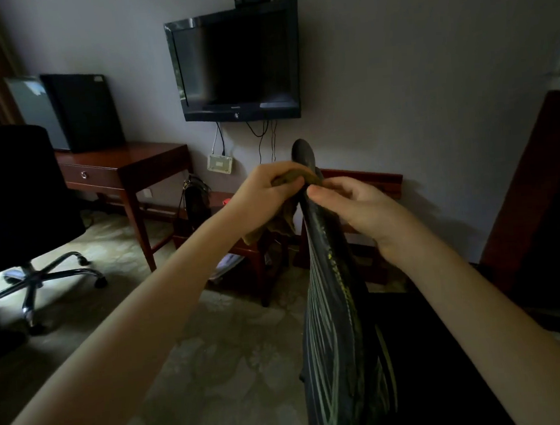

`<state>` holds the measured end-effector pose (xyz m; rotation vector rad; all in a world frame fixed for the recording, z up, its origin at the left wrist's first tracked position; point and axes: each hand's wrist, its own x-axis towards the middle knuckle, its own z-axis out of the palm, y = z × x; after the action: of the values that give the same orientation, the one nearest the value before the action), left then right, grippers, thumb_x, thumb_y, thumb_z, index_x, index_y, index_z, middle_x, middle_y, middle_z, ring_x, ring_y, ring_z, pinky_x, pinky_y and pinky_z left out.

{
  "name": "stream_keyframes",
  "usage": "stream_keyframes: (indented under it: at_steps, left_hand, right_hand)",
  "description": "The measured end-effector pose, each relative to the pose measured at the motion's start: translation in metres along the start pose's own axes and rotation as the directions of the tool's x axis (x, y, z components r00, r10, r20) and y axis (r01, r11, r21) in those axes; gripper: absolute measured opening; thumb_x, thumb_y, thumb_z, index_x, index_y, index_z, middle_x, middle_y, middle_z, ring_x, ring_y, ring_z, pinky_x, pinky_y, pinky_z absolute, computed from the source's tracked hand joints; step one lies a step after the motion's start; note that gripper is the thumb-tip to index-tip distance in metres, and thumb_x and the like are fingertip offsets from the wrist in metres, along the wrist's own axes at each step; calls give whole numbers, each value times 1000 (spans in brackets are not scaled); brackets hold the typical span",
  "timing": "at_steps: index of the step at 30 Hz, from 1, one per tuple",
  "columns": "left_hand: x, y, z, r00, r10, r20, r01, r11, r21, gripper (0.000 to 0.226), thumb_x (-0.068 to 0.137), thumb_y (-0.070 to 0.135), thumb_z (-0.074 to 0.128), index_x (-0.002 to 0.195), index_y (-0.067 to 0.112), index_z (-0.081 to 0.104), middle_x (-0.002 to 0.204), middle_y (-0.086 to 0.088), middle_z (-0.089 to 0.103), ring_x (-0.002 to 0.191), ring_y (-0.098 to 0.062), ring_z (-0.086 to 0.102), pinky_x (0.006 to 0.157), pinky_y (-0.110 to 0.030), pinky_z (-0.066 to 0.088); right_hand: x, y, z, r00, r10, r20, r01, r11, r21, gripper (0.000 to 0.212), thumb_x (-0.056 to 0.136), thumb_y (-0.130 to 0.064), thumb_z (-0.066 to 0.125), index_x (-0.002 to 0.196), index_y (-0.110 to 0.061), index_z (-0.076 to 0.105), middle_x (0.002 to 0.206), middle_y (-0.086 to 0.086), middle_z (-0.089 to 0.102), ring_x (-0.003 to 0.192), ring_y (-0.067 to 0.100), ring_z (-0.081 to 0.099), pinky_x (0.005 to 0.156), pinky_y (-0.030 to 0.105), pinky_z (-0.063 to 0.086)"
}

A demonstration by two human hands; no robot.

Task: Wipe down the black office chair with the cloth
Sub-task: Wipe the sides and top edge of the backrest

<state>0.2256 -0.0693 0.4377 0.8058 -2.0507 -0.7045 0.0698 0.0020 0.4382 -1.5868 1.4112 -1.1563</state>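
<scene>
The black office chair (12, 186) stands at the far left on a chrome star base (42, 278), well away from both hands. In the middle I hold up a dark flat object with green stripes (333, 308), seen edge-on. My left hand (264, 196) grips an olive-brown cloth (281, 224) and presses it against the object's upper edge, with the rest of the cloth hanging below the hand. My right hand (352, 206) grips the same object from the right, thumb on its near edge.
A wooden desk (127, 167) with two dark panels leaning on the wall stands behind the chair. A television (236, 61) hangs on the wall. Beneath it are a dark bag (197, 198) and a low wooden bench (363, 179). A dark cabinet (545, 191) fills the right.
</scene>
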Motion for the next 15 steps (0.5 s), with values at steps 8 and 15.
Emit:
stream_keyframes:
  at_steps: [8,15]
  left_hand:
    - [19,-15,1,987,-112,-119,107,993,-50,21,97,11,43,108,15,61,98,-6,63,85,-20,63,77,-28,53]
    - [2,-14,-5,994,-71,-78,64,994,-86,25,96,5,42,113,9,60,101,0,63,85,3,62,76,-10,48]
  right_hand:
    - [-35,7,12,974,-52,221,111,958,-266,113,62,-53,76,149,-35,7,156,-10,15,140,11,20,107,29,25]
    - [-25,39,35,960,-278,-38,265,943,-199,89,73,-33,77,146,-31,26,145,-12,36,133,5,33,108,27,33]
